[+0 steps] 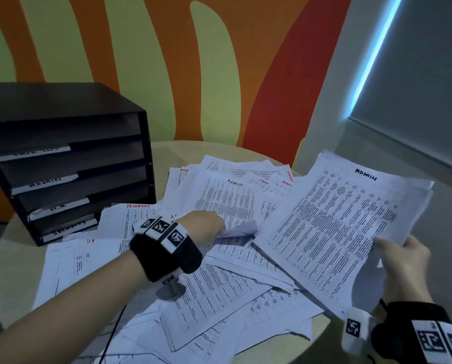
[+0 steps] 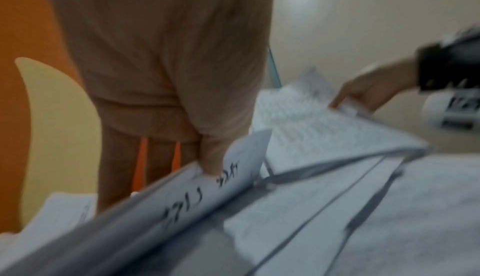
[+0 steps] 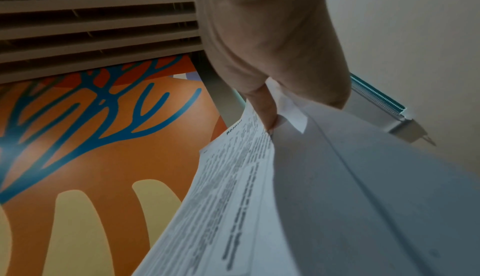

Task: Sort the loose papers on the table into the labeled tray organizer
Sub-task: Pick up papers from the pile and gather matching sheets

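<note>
Loose printed papers (image 1: 219, 279) lie heaped over the round table, some marked ADMIN or SECURITY. My left hand (image 1: 206, 227) pinches the curled corner of one sheet (image 1: 242, 228) in the middle of the heap; the left wrist view shows that sheet (image 2: 228, 180) bent up under the thumb. My right hand (image 1: 400, 256) holds a stack of papers headed ADMIN (image 1: 345, 222) by its near right corner, lifted above the heap; in the right wrist view that stack (image 3: 246, 177) is pinched between thumb and fingers. The black tray organizer (image 1: 70, 164) stands at the left.
The organizer has several labelled trays; one white label reads ADMIN (image 1: 45, 183), and a lower one (image 1: 67, 228) is blurred. The beige round table (image 1: 12, 245) shows at its left rim. A painted orange and green wall (image 1: 167, 61) stands close behind.
</note>
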A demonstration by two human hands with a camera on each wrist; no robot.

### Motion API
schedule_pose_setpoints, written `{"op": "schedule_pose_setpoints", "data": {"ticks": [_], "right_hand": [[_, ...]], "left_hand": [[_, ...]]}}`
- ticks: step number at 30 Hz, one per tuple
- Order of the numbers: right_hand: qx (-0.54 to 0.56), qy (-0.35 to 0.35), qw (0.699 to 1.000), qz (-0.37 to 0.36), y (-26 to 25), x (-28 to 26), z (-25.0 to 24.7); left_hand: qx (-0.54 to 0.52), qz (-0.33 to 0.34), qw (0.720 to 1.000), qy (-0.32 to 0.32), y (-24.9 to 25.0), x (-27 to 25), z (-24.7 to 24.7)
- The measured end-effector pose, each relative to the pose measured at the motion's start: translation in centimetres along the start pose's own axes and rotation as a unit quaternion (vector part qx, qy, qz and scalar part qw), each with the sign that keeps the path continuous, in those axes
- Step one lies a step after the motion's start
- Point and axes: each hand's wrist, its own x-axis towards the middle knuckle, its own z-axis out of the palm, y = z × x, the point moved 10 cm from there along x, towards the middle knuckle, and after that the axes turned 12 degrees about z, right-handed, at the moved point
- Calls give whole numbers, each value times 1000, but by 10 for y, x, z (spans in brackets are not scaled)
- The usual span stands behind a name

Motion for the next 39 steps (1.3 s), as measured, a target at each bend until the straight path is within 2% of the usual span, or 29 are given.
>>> {"op": "schedule_pose_setpoints", "data": {"ticks": [2,3,5,6,8,9,11,14,19,21,24,25,27,31,33,35,37,39], "right_hand": [[-16,7,1000,2,0,1,-7],[-20,8,1000,4,0,1,-9],[-22,8,1000,8,0,0,-13],[-21,7,1000,10,-1,-1,-14],[-20,3,1000,12,-1,-1,-15],[-21,1,1000,12,-2,-1,-14],[-21,-6,1000,7,-3,-1,-11],[-30,-18,999,0,-3,-3,-6],[-33,-31,999,-6,0,-3,2],[-35,-28,999,-4,2,-1,2],[-35,-30,999,-2,4,0,5],[-36,-31,999,-1,5,-1,6],[-39,-35,999,-1,6,0,9],[-52,-38,998,8,12,3,13],[-60,-40,997,16,15,2,15],[-61,-49,997,22,17,1,19],[-56,-63,996,25,16,-4,24],[-50,-90,994,27,14,-9,33]], "left_hand": [[-127,36,991,2,12,-16,-1],[-206,53,977,5,14,-22,-3],[-311,36,948,48,0,-27,-8],[-317,-5,944,97,-19,-27,-14],[-292,-137,927,190,-71,-30,-18],[-281,-199,915,211,-94,-32,-12],[-291,-279,896,186,-119,-33,6],[-306,-303,894,122,-118,-23,31],[-229,-335,908,105,-122,-7,41],[-215,-336,908,128,-121,-3,34],[-237,-318,894,210,-122,0,21],[-270,-303,878,253,-124,1,19],[-348,-267,829,347,-132,-4,14],[-499,-220,686,481,-159,-30,-3],[-553,-176,618,531,-162,-53,-28],[-560,-150,587,565,-157,-80,-59],[-565,-131,572,580,-147,-96,-79],[-594,-97,566,564,-127,-99,-90]]}}
